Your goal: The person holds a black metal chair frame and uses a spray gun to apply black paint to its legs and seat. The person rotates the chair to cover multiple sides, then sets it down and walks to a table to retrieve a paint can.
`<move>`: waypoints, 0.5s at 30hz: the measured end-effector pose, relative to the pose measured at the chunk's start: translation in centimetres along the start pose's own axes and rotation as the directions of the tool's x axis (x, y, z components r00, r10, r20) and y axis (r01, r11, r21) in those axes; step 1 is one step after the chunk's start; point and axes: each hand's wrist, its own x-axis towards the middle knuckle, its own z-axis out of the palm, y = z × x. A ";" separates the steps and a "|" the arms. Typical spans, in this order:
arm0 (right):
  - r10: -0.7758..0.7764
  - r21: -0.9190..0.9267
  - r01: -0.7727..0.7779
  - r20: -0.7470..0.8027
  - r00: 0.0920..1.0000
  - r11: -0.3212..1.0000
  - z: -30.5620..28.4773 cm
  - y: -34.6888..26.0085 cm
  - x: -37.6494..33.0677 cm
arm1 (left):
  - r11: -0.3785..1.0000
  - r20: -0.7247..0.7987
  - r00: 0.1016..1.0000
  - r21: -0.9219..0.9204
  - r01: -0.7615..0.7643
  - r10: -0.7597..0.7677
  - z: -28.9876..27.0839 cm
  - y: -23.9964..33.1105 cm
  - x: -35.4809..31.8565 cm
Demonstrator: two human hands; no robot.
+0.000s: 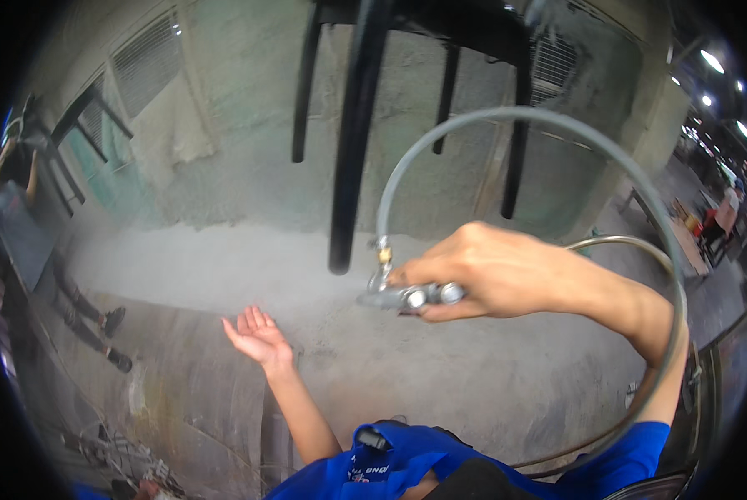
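Observation:
My right hand (494, 271) is wrapped round a metal spray gun (403, 295), its nozzle end pointing left. From a brass fitting on the gun rises a translucent grey hose (530, 112), which loops high over my right forearm and down past the elbow. Palm up and fingers spread, my left hand (259, 335) holds nothing, lower and to the left of the gun. A dark chair-like piece of furniture (448, 23) hangs at the top, its black legs (357, 142) reaching down; the nearest leg ends just above and left of the gun.
Behind the legs stands a dusty greenish wall (248, 125) with vents. Another dark chair frame (73, 125) hangs at far left, near a person (82, 317) partly in view. A second hose (628, 242) passes behind my right forearm. A distant person (726, 212) sits at right.

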 end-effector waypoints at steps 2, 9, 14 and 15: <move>0.192 0.095 -0.205 0.129 0.973 0.974 1.6 0.9 -0.9 | 0.996 0.038 0.998 0.073 0.049 -0.052 0.3 -1.3 -0.3; 0.469 0.098 -0.462 -0.077 0.880 0.882 -3.6 2.5 -9.0 | 0.857 0.566 0.657 0.204 0.473 -0.498 5.6 -5.7 -2.4; 0.633 -0.043 -0.686 -0.347 0.692 0.726 -10.4 -2.8 -16.4 | 0.867 0.515 0.718 0.427 0.258 -0.468 6.6 -4.4 -1.3; 0.516 -0.293 -0.677 -0.469 0.717 0.675 -10.7 -3.9 -16.9 | 0.898 0.533 0.735 0.365 0.248 -0.419 6.7 -4.2 -0.8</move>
